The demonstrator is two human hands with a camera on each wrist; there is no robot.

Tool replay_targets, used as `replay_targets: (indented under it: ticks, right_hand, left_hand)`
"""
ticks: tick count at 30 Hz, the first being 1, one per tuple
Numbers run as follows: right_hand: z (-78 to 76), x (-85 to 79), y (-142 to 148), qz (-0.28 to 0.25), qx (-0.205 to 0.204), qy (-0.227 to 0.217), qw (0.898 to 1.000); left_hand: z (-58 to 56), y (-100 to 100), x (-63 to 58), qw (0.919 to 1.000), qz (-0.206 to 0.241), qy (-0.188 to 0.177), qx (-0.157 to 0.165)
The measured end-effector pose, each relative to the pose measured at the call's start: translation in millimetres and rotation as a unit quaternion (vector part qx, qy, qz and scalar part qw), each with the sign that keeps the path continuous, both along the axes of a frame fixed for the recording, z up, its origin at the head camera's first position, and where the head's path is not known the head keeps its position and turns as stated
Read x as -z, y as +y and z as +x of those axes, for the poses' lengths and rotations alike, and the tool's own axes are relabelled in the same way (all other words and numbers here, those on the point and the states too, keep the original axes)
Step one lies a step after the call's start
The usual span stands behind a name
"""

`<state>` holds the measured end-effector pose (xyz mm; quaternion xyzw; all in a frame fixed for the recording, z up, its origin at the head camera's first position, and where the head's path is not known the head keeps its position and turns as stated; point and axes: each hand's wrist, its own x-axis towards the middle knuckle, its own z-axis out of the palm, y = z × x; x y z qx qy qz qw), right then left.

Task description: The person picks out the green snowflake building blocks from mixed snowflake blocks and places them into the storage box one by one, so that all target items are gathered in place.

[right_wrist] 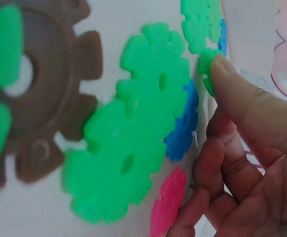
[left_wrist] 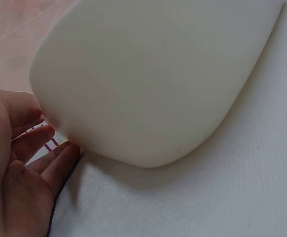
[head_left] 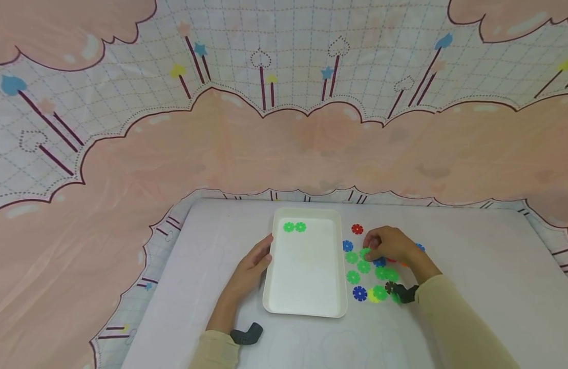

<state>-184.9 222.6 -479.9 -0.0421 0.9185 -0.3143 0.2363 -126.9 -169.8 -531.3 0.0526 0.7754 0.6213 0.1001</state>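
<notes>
A white tray lies on the table with two green snowflake discs side by side near its far left corner. At its left side my left hand rests with extended fingers, the fingertips touching the tray's outer wall. To the tray's right, my right hand pinches a green snowflake disc between thumb and fingers. Below that hand are more green discs, a blue disc, a pink disc and a brown disc.
Loose discs lie right of the tray, among them a red disc, a dark blue disc and a yellow disc. A white cloth covers the table. Behind it hangs a patterned curtain.
</notes>
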Motion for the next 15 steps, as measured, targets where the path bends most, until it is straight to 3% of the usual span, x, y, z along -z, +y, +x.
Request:
replay_targets:
  ticks: [8,15]
  right_hand:
    - [1.2,-2.7,16,-0.027,0.012,-0.002,1.0]
    - [1.8,-3.0,10,-0.043,0.026,0.015,0.999]
  left_hand:
    - [0.4,0,0.2,1.0,0.002,-0.001,0.003]
    - [-0.1,-1,0.2,1.0,0.006,-0.004,0.002]
